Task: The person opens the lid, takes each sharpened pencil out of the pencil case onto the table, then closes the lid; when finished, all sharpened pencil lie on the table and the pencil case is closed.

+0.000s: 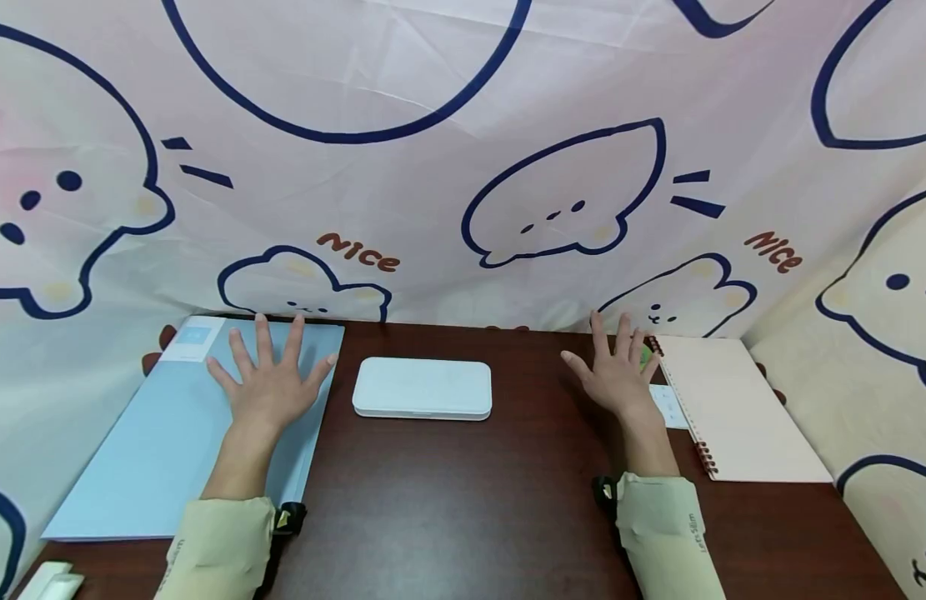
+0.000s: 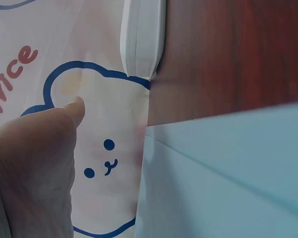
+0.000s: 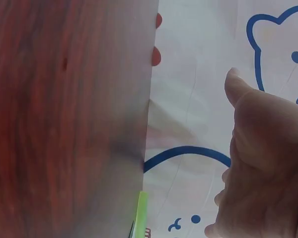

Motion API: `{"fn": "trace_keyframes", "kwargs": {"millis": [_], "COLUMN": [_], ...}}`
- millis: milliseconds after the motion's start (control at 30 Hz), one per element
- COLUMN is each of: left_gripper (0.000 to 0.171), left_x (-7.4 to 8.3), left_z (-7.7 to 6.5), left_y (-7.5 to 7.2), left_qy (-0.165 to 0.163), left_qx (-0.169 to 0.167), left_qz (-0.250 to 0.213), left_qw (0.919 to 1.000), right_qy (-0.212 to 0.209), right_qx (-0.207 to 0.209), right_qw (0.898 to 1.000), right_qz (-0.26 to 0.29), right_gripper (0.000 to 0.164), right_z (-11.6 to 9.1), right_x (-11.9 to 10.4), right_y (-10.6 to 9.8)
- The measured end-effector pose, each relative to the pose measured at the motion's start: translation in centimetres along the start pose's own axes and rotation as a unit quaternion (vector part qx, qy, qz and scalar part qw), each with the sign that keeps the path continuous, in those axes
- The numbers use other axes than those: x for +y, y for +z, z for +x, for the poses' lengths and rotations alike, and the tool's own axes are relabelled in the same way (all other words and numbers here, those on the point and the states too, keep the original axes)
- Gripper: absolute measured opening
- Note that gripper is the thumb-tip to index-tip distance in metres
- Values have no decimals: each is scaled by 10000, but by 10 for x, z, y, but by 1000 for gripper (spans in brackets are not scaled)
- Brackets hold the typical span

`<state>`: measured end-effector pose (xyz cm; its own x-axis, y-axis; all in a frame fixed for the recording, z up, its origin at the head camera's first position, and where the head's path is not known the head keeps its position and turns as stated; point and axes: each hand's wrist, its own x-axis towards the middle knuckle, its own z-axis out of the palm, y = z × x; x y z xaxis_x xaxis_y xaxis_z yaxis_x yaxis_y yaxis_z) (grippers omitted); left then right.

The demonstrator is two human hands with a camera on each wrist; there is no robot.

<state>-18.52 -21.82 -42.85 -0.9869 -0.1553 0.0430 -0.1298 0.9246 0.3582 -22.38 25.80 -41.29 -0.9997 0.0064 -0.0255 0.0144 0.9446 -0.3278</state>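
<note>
My left hand (image 1: 271, 387) hovers over a light blue folder (image 1: 147, 450), its fingers spread and nothing held. In the left wrist view the thumb (image 2: 75, 111) sticks out, with the folder's edge (image 2: 228, 168) to its right. My right hand (image 1: 616, 379), also with fingers spread, is over the table's back right part, beside a spiral notebook (image 1: 748, 408). The right wrist view has this hand (image 3: 268, 158) apart from the tabletop and gripping nothing. Between the hands lies a white flat case (image 1: 422, 388) with rounded corners, closed.
Partly under the notebook lie a pale blue card-like piece (image 1: 668, 406) and a small green item (image 1: 646, 357). White objects (image 1: 53, 581) sit at the front left corner. A printed cloth (image 1: 417, 208) hangs behind and around the dark wooden table (image 1: 447, 508).
</note>
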Motion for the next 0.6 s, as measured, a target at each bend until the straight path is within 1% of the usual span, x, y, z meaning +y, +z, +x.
{"fn": "trace_keyframes", "kwargs": {"millis": [133, 200, 300, 433, 600], "left_gripper": [91, 91, 91, 90, 93], "left_x": [1, 2, 7, 20, 36], "left_z": [1, 2, 2, 0, -7], "left_y": [0, 0, -1, -3, -1], "left_qy": [56, 148, 416, 818, 1256], "left_qx": [15, 32, 63, 42, -277], "left_qz": [48, 52, 8, -57, -33], "left_qw": [10000, 9999, 9991, 9966, 9917], "right_qy": [-83, -141, -292, -609, -1062], "right_qx": [40, 15, -9, -33, -110], "right_qw": [10000, 9999, 9996, 9981, 9943], "right_qz": [-32, -32, -19, -25, -64], "right_gripper": [90, 89, 88, 88, 89], "right_z": [0, -1, -2, -5, -10], "right_x": [-4, -9, -22, -44, -70], "right_y": [3, 5, 8, 12, 20]}}
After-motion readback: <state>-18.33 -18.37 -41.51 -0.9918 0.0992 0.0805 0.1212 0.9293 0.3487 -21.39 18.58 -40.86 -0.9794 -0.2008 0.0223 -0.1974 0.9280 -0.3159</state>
